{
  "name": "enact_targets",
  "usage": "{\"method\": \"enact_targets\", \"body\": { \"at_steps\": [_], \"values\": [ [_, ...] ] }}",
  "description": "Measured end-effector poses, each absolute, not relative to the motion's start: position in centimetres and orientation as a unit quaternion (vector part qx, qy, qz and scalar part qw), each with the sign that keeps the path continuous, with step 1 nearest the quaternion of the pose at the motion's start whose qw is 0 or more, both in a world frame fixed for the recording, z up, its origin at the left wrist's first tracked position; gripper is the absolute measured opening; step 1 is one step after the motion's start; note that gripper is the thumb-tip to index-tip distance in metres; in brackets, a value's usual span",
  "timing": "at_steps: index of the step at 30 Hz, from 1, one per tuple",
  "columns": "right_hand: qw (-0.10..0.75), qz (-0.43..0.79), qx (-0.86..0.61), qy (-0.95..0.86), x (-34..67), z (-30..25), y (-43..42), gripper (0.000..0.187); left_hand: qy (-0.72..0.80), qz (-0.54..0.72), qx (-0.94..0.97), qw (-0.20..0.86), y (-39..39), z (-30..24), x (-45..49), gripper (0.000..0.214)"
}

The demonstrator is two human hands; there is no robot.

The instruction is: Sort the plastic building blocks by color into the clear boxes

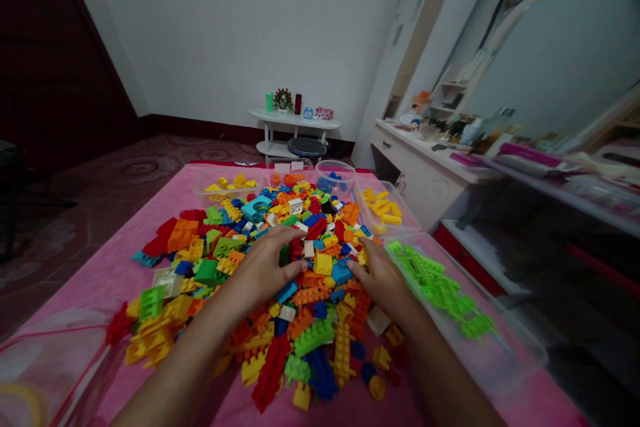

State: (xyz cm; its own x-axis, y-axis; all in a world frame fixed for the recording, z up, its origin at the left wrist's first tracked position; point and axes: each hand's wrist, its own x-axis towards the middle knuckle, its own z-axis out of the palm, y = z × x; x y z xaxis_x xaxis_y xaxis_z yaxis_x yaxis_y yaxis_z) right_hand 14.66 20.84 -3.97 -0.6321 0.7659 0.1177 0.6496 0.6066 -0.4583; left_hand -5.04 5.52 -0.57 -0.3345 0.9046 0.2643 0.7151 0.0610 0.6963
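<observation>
A large heap of mixed toy building blocks (313,293) in many colours lies in front of me. My left hand (273,263) rests over the middle of the heap, its thumb and fingers apart, with a small white block (309,249) and dark red pieces beside its fingertips. On the other side, my right hand (383,273) reaches into the pile with thumb and fingers spread, close to a blue block (342,271). Between the two hands sits a yellow block (323,264). Neither hand visibly grips a piece; some fingertips are hidden among the blocks.
Clear tubs ring the heap: a bin (520,340) with green pieces at right, a tray (413,217) and a tray (203,180) with yellow ones, a round tub (336,165) with blue. A mesh bag (65,347) lies left on the pink cloth (165,203).
</observation>
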Motion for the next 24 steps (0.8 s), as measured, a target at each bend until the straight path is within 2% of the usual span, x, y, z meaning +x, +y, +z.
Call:
{"method": "enact_targets", "body": {
  "at_steps": [5, 12, 15, 20, 24],
  "values": [
    [0.204, 0.268, -0.394, -0.855, 12.7, -4.7, 21.9, 0.064, 0.749, 0.383, 0.529, 0.112, 5.3, -1.2, -6.1, 0.056],
    [0.221, 0.302, -0.358, -0.855, 7.7, -2.8, 18.9, 0.06, 0.779, 0.39, 0.481, 0.1, 4.9, -1.4, -7.3, 0.074],
    [0.224, 0.316, -0.32, -0.865, 5.5, -2.1, 16.7, 0.062, 0.782, 0.389, 0.479, 0.088, 4.6, -1.1, -7.8, 0.074],
    [0.22, 0.363, -0.216, -0.879, 3.5, -1.2, 13.5, 0.054, 0.797, 0.369, 0.475, 0.052, 4.1, -0.1, -8.8, 0.073],
    [0.205, 0.409, -0.094, -0.884, 4.2, 0.0, 12.8, 0.061, 0.79, 0.383, 0.474, 0.069, 4.1, -0.2, -9.6, 0.063]
  ]
}}
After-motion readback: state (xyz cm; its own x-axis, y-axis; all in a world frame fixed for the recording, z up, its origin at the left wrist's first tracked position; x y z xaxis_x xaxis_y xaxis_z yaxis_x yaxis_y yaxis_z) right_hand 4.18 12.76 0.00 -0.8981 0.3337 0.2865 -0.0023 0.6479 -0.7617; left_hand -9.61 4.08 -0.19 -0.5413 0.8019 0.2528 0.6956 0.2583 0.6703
